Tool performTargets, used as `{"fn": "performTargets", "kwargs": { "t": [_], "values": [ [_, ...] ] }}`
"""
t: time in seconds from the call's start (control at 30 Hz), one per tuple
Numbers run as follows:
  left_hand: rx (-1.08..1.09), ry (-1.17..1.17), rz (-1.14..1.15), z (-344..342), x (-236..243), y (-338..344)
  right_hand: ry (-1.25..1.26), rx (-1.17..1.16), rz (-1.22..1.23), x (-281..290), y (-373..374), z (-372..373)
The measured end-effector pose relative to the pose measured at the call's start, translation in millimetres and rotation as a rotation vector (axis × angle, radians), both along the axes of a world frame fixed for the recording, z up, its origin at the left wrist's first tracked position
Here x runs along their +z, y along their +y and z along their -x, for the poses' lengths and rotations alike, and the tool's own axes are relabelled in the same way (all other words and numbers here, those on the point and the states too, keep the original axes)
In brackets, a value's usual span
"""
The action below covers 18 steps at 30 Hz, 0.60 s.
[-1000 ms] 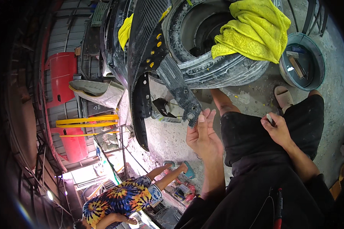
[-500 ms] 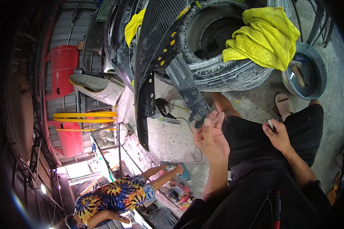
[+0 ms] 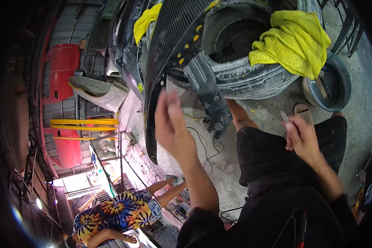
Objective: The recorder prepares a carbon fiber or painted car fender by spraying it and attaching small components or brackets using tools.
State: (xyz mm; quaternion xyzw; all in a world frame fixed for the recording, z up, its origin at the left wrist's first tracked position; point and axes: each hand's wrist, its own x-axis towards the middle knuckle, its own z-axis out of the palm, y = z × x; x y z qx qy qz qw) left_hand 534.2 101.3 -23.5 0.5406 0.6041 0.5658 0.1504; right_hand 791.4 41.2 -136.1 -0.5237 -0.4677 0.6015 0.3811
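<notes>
A curved black panel with a carbon-fibre weave rests against a dusty tyre in front of me. Its dark perforated strip hangs down near my knee. My left hand is raised at the panel's lower left edge, fingers stretched out and slightly blurred; whether they touch the edge is unclear. Over my lap, my right hand pinches a small whitish stick-like piece, most of it hidden by the fingers.
A yellow cloth drapes over the tyre, and another yellow cloth lies farther left. At the right stands a round tub holding tools. A cable runs across the floor. Another person stands at the lower left.
My left hand has left the end of the perforated strip and moved left and up to the panel's edge. The right hand has risen slightly with its piece. My view has shifted a little.
</notes>
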Motion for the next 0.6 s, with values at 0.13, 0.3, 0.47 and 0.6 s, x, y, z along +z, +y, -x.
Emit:
{"fn": "performTargets", "kwargs": {
  "t": [0.13,0.3,0.47,0.6],
  "values": [
    [-0.105,-0.169,0.089,-15.9,5.0,61.9,-0.017,0.074,-0.371,97.3,69.3,33.4],
    [-0.251,-0.414,-0.082,-18.2,-14.7,77.3,-0.095,0.05,-0.6,105.5,130.2,94.1],
    [-0.367,-0.56,-0.13,-17.0,-14.5,71.6,-0.14,-0.018,-0.634,112.0,138.1,111.2],
    [-0.239,-0.499,-0.097,-20.9,-15.2,74.0,-0.101,-0.035,-0.623,108.3,139.8,117.4]
  ]
}}
